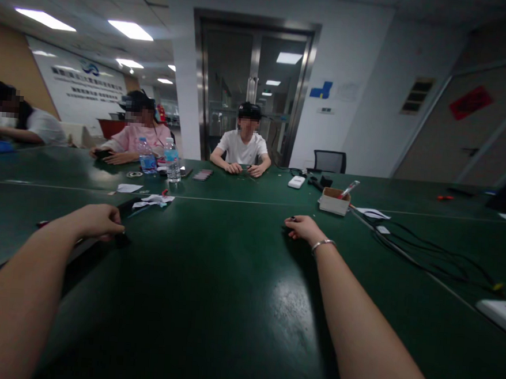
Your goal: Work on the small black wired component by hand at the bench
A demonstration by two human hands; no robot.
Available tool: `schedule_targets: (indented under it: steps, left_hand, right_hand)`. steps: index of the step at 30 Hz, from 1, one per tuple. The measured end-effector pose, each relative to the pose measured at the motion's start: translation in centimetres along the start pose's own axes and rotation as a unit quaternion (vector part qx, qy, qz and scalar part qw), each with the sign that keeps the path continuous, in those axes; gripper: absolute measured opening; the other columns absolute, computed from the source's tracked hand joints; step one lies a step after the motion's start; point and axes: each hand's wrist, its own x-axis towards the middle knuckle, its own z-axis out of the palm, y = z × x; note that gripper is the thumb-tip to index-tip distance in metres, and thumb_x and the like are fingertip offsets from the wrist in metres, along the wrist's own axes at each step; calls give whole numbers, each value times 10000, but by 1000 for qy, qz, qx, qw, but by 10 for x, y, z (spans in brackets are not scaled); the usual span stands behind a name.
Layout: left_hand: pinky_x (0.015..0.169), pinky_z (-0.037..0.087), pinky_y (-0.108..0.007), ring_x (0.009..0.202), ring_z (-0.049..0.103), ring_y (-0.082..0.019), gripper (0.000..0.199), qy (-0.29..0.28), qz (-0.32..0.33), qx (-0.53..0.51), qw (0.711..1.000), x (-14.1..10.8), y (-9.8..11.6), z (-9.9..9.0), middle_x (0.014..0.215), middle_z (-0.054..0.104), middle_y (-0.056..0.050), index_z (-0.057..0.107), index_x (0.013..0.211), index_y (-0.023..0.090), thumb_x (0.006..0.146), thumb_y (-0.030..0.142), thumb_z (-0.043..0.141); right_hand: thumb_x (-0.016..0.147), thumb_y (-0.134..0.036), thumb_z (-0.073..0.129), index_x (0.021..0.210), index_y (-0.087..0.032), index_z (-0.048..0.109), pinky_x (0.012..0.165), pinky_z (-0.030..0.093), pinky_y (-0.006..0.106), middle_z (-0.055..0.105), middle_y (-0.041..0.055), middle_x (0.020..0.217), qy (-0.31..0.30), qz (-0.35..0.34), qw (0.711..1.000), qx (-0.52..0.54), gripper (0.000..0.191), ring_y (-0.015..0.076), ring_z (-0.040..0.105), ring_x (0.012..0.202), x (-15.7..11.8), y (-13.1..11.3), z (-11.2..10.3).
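Note:
Over the left part of the dark green table [211, 285], my left hand [103, 222] is closed in a pinch, with a small dark item [122, 239] at its fingertips, too dim to identify. My right hand [303, 229], with a silver bracelet [323, 245] at the wrist, rests at the table's middle right. Its fingers are curled together round a small black object [293, 219] that I cannot make out. A long dark item lies partly hidden beneath my left forearm.
Water bottles [172, 163], paper scraps [153, 201] and a white device [296, 182] lie farther back. A small box [334, 202] holding a pen stands right of centre, near black cables [431, 248]. Several people sit across the table and to the left.

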Motion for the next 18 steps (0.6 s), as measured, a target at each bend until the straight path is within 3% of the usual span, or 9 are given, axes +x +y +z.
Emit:
schedule_targets:
  steps: [7,11,15,18]
  left_hand:
    - [615,416,-200,635,625,-131,79,-40,15,-32,999,-4,2,0,510,640,99,582,645,216,622,277,627]
    - [646,424,-203,671,628,-134,78,-42,7,-30,999,-1,2,4,547,658,91,599,640,224,601,275,642]
    - [720,441,-261,804,644,-198,203,-9,-11,131,991,6,6,0,822,735,-27,680,747,209,595,341,700]
    - [795,451,-363,966,613,-309,485,68,-20,216,974,6,37,-3,1111,668,-164,684,933,156,552,447,752]
  right_hand:
    - [748,-83,681,770,-96,620,371,448,173,600,9,570,-85,-14,995,53,66,77,539,384,7,-23,68]
    - [758,-86,659,802,-106,637,389,432,158,613,4,632,-64,-52,995,58,53,50,519,399,8,-25,105]
    - [746,-110,661,942,-120,660,419,432,152,644,15,723,-28,-89,995,19,197,43,516,439,8,-18,118]
    - [726,-94,663,1014,-115,649,464,458,165,648,19,717,-32,-88,996,-7,290,60,542,474,10,-13,117]
